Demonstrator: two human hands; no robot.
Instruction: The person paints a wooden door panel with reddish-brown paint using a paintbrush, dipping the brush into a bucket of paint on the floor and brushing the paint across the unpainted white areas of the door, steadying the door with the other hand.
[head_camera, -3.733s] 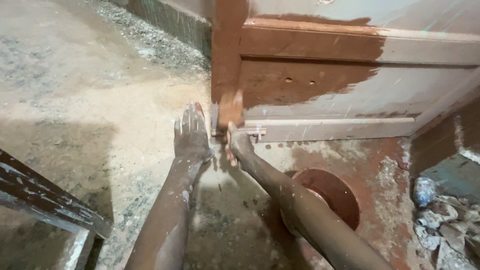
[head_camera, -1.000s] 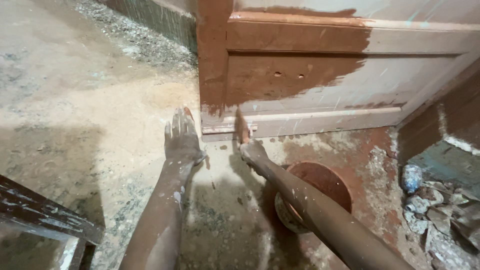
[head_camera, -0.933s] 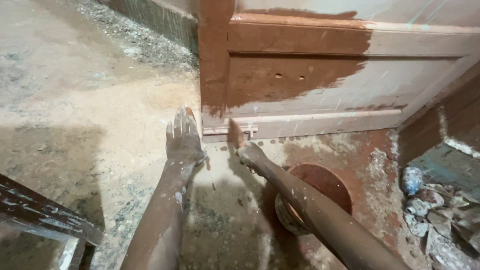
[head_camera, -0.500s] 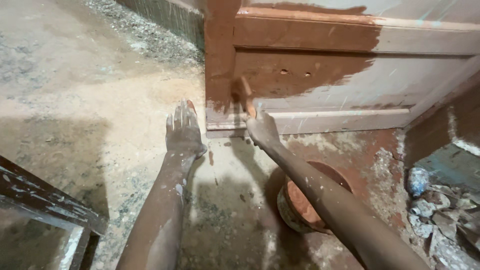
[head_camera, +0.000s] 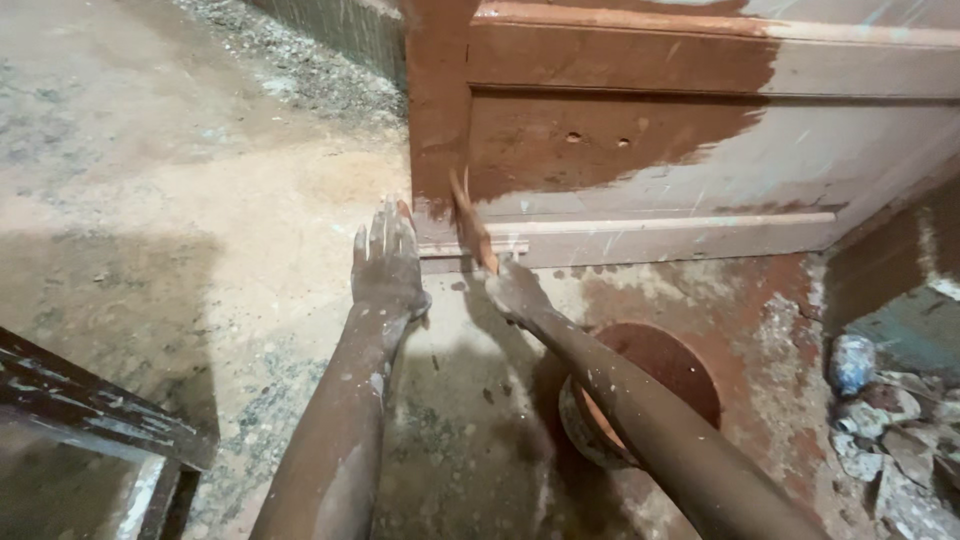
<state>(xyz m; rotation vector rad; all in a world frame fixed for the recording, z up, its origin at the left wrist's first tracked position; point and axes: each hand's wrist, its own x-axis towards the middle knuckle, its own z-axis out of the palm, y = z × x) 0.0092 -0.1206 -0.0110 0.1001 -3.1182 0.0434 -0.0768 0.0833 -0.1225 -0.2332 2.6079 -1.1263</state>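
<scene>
Head view: one person's two bare, paint-flecked forearms reach forward over a rough concrete floor (head_camera: 200, 230) toward a wooden door.
Left hand: the left hand (head_camera: 388, 262) lies palm down on the floor just short of the door's bottom corner, its fingers (head_camera: 380, 225) straight, slightly spread, holding nothing.
Right hand: the right hand (head_camera: 515, 288) is closed around the handle of a thin brush, fingers pressed together around it; how exactly they pinch is hard to tell, since the hand is seen from behind.
Brush: one narrow paintbrush coated in reddish-brown paint (head_camera: 470, 225) slants up and left from the right hand, its tip against the door's lower rail, near the corner post.
Door: one pale grey wooden panelled door (head_camera: 700, 160), partly covered in wet reddish-brown paint on the upright left post, the upper rail and the left part of the recessed panel; the right part and the bottom rail are bare grey. Two small holes show in the painted panel.
Paint container: one round bowl-like container of reddish-brown paint (head_camera: 670, 370) stands on the floor under the right forearm, on a paint-stained patch.
Rubble: a heap of broken grey stones (head_camera: 890, 440) at the right edge.
Frame: one dark, paint-spattered wooden frame piece (head_camera: 90, 410) at lower left.
Packages and signs: none counted.
</scene>
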